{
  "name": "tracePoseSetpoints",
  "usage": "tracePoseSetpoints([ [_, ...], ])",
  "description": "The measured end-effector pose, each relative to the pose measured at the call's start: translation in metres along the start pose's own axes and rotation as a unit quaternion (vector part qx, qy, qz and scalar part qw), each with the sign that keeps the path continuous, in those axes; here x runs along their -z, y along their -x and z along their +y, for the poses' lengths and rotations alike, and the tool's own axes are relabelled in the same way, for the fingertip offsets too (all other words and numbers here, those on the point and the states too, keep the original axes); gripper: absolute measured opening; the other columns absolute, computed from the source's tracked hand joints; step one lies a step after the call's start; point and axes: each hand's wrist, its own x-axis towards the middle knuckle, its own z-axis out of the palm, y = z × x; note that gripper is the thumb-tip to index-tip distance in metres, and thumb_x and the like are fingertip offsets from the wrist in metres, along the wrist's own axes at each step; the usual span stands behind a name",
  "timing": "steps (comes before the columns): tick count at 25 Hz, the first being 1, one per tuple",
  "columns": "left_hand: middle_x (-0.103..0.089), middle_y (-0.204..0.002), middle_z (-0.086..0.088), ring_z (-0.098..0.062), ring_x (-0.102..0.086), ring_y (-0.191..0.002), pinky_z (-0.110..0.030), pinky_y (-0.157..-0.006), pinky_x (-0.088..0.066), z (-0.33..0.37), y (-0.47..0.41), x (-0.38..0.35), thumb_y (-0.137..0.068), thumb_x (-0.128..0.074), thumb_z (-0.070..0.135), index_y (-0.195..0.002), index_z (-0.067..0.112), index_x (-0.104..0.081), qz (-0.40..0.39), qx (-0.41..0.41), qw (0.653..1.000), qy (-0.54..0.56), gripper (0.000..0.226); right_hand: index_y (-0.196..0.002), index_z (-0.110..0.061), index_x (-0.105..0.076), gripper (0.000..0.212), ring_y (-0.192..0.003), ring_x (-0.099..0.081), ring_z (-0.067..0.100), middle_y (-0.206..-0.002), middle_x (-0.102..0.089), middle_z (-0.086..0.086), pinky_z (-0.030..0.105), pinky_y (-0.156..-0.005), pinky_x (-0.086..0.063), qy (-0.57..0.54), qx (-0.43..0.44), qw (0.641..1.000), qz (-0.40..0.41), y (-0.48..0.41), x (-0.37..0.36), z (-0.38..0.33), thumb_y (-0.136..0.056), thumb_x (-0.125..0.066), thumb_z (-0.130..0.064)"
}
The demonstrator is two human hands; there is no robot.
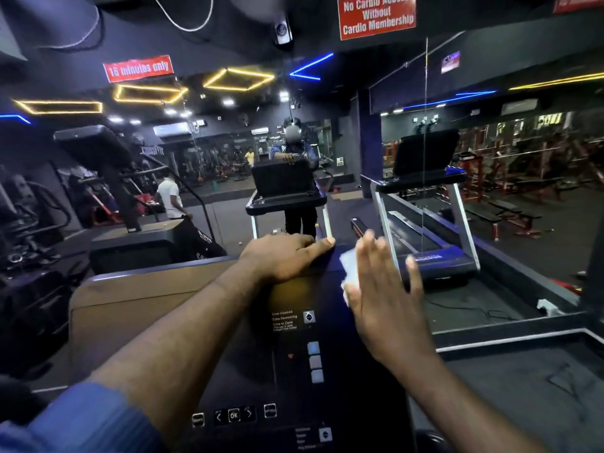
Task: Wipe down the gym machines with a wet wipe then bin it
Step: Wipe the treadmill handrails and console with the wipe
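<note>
The job is judged to be in its middle stretch, with wiping under way and binning not yet reached. The wet wipe [349, 273] is pressed under the right hand [385, 299], whose fingers are held straight and spread flat, against the upper right side of the treadmill console [294, 364]. The left hand [287, 253] is laid on the console's top edge with its fingers fairly straight, apparently as a brace; nothing is held in it. How much of the dark panel has been covered cannot be told, since no damp streak shows on it. The lower button row and the side rails are presumably left to do, as are the other machines. No bin is seen anywhere in view, so one would have to be found afterwards. The console face is smooth, glossy and dark, printed with white labels and small keys – a surface likely to wipe easily, though keys could be pressed by accident. A tan panel [130, 299] lies just left of the console. Ahead a wall mirror [228, 178] reflects the person at the machine – another treadmill [428, 204] appears to the right, red signs [139, 68] hang above, and the dim room is lit by yellow and blue strip lights.
</note>
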Motion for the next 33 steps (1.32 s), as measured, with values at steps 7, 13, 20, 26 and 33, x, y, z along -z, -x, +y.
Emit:
tracePoseSetpoints([
  [7, -0.067, -0.134, -0.001, -0.030, -0.061, -0.124, -0.045, -0.091, -0.044, 0.000, 0.002, -0.002, -0.087, -0.008, 0.092, -0.129, 0.044, -0.059, 0.030, -0.022, 0.999, -0.015, 0.082, -0.167, -0.018, -0.008, 0.071, -0.161, -0.005, 0.014, -0.175, 0.000, -0.003, 0.049, -0.129, -0.003, -0.038, -0.011, 0.999, 0.002, 0.019, -0.014, -0.012, -0.108, -0.028, -0.050],
  [13, -0.070, -0.125, -0.001, -0.029, -0.065, -0.115, -0.041, -0.080, -0.041, -0.007, 0.006, -0.006, -0.090, -0.011, 0.089, -0.128, 0.041, -0.055, 0.049, -0.042, 0.998, -0.016, 0.075, -0.167, -0.018, 0.000, 0.072, -0.161, 0.004, 0.015, -0.175, 0.009, -0.003, 0.053, -0.129, -0.004, -0.035, 0.001, 0.999, -0.012, -0.002, -0.010, -0.018, -0.108, -0.023, -0.053],
  [20, -0.068, -0.132, -0.001, -0.030, -0.064, -0.117, -0.044, -0.081, -0.045, -0.012, -0.004, -0.012, -0.078, -0.013, 0.100, -0.134, 0.044, -0.049, 0.064, -0.058, 0.995, -0.058, 0.086, -0.167, -0.024, 0.002, 0.066, -0.160, 0.004, 0.008, -0.174, 0.009, -0.012, 0.044, -0.127, 0.011, -0.059, -0.018, 0.998, -0.007, 0.017, -0.015, -0.012, -0.109, -0.026, -0.040],
  [26, -0.070, -0.124, -0.001, -0.029, -0.065, -0.111, -0.042, -0.077, -0.042, -0.011, 0.001, -0.011, -0.085, -0.019, 0.094, -0.127, 0.039, -0.050, 0.079, -0.070, 0.992, -0.064, 0.076, -0.158, -0.008, -0.022, 0.066, -0.160, -0.016, 0.021, -0.174, -0.013, 0.003, 0.051, -0.130, -0.004, -0.112, -0.023, 0.990, 0.087, 0.034, -0.028, -0.010, -0.104, -0.057, -0.021],
  [33, -0.069, -0.125, -0.001, -0.028, -0.065, -0.112, -0.041, -0.077, -0.039, -0.010, 0.004, -0.011, -0.090, -0.022, 0.090, -0.137, 0.039, -0.049, 0.085, -0.071, 0.992, -0.063, 0.074, -0.139, -0.009, -0.053, 0.034, -0.161, -0.009, 0.024, -0.174, -0.013, 0.008, 0.054, -0.129, -0.006, -0.049, -0.030, 0.993, 0.106, -0.028, 0.000, 0.005, -0.111, -0.048, -0.028],
])
